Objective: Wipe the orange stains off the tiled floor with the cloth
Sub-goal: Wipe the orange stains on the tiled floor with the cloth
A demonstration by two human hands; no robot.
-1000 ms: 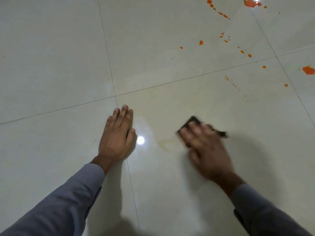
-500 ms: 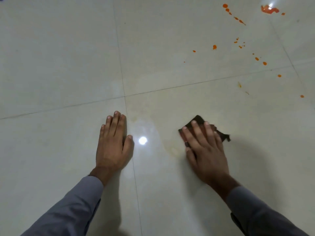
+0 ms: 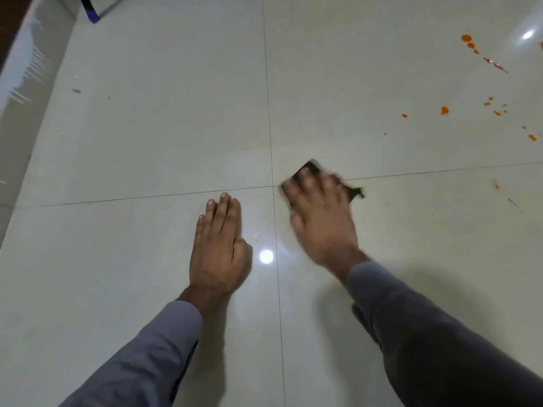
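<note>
My right hand [image 3: 320, 218] presses a small dark cloth [image 3: 310, 168] flat against the pale tiled floor [image 3: 147, 127], right where the grout lines cross. The hand is motion-blurred and its fingers lie straight over the cloth, whose far corner and right end stick out. My left hand [image 3: 219, 245] rests flat on the tile to the left, fingers straight and together. Orange stains [image 3: 444, 110] are scattered at the upper right, well beyond the cloth, with a faint orange smear [image 3: 496, 185] further right.
A white skirting or wall edge [image 3: 20, 77] runs along the far left. A dark blue furniture leg [image 3: 89, 10] stands at the top left. A bright light reflection [image 3: 266, 256] sits between my hands. A tiny orange speck [image 3: 256, 240] lies beside my left thumb.
My right hand has slid the cloth forward and to the left, onto the grout crossing. The view has swung left, so the stains sit nearer the right edge. My left hand stays planted.
</note>
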